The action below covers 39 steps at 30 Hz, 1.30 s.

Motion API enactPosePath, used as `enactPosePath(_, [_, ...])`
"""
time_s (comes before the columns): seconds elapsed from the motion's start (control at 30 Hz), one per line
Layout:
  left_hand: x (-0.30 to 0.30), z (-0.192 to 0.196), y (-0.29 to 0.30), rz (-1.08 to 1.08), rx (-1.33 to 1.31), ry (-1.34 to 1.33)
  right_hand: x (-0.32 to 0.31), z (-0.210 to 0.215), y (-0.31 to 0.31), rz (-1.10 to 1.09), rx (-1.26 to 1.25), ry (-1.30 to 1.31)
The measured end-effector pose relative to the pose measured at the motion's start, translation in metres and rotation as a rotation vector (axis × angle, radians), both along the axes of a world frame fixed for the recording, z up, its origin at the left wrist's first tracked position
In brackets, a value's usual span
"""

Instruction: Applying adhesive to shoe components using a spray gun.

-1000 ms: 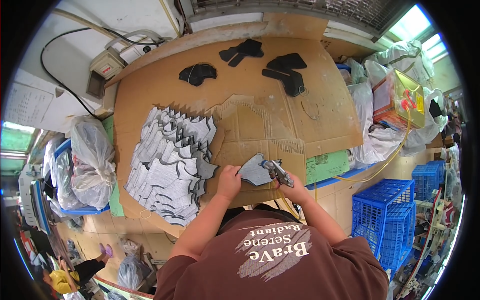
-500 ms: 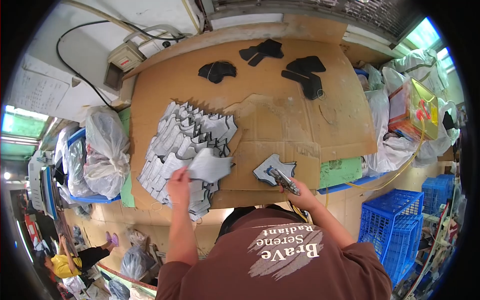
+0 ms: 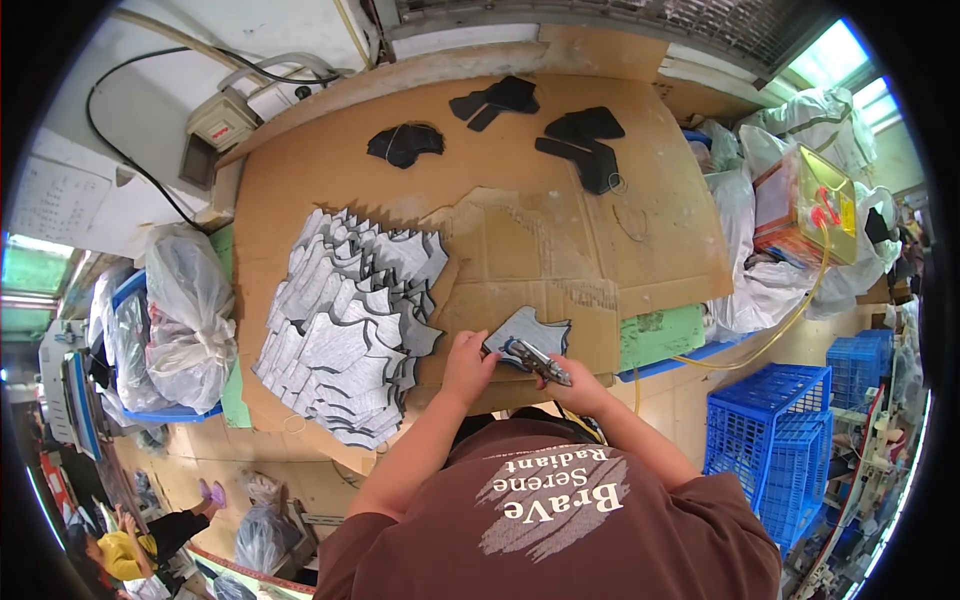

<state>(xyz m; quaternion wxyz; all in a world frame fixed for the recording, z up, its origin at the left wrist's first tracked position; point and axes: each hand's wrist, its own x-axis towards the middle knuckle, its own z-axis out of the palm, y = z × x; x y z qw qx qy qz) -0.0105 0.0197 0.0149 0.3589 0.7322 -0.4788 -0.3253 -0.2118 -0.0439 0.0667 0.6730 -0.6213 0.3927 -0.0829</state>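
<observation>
My right hand [image 3: 580, 388] is wrapped round a metal spray gun [image 3: 535, 361], whose blue-tipped front end lies over a grey cut piece [image 3: 528, 328] with scalloped, dark edges. At that piece's left corner, the closed fingers of my left hand [image 3: 468, 366] pinch its edge; the fingertips are small and partly hidden. Left of my hands spreads a large overlapping pile of similar grey pieces [image 3: 340, 345], fanned in rows with dark edges showing. Whether more pieces lie beneath the one under the spray gun, I cannot tell.
Brown cardboard [image 3: 660, 255] covers the table. Black cut pieces [image 3: 405, 145] lie at the back in groups. A yellow hose [image 3: 790, 330] runs from a tin [image 3: 800, 205] on the right. Blue crates [image 3: 765, 420] stand right; plastic bags [image 3: 190, 310] left. A person in yellow [image 3: 125, 555] is lower left.
My left hand has moved right, from above the pile, where it held a grey piece, to the piece under the spray gun. My right hand has barely moved. The whole view has shifted slightly.
</observation>
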Motion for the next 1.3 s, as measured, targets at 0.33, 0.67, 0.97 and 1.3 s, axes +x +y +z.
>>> enactPosePath(0.33, [-0.002, -0.013, -0.005, -0.011, -0.050, 0.009, -0.004, -0.007, 0.001, -0.009, 0.048, 0.036])
enactPosePath(0.67, [-0.003, -0.012, -0.006, -0.011, -0.107, -0.041, -0.013, -0.005, -0.005, -0.161, 0.084, 0.009])
enactPosePath(0.97, [-0.002, -0.014, -0.008, 0.017, -0.086, -0.057, -0.016, 0.017, -0.014, -0.211, 0.057, 0.051])
enactPosePath(1.3, [0.063, 0.054, 0.033, 0.379, -0.003, 0.119, -0.021, 0.008, -0.010, -0.129, 0.067, 0.007])
